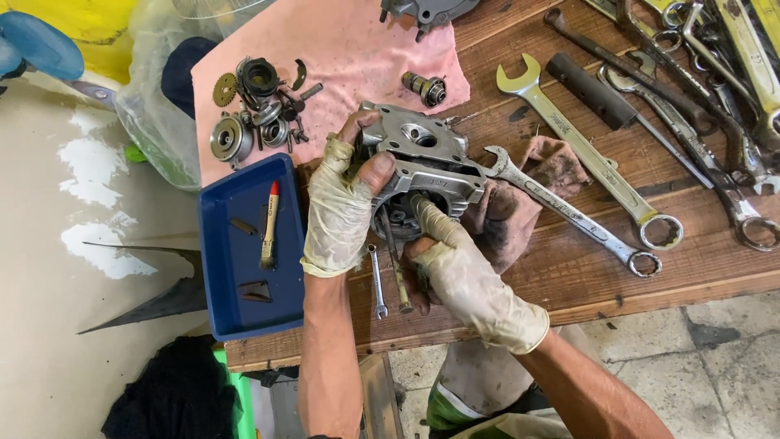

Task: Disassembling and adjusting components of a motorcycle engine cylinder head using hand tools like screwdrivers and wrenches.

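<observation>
A grey metal engine cylinder head [422, 167] is tipped on the wooden bench [569, 276], its open underside facing me. My left hand [341, 203], in a dirty pale glove, grips its left side with the thumb over the top edge. My right hand [459, 272], gloved too, pokes its index finger into the round chamber from below. A thin rod-like tool [396, 268] runs from the chamber down past my right palm; whether my right hand holds it I cannot tell.
A pink cloth [341, 57] carries small gears, bearings and springs [256, 110]. A blue tray [248, 252] holds a brush [269, 226]. Several spanners [585, 158] lie to the right, one on a dirty rag [520, 203]. A small spanner [377, 283] lies by my wrist.
</observation>
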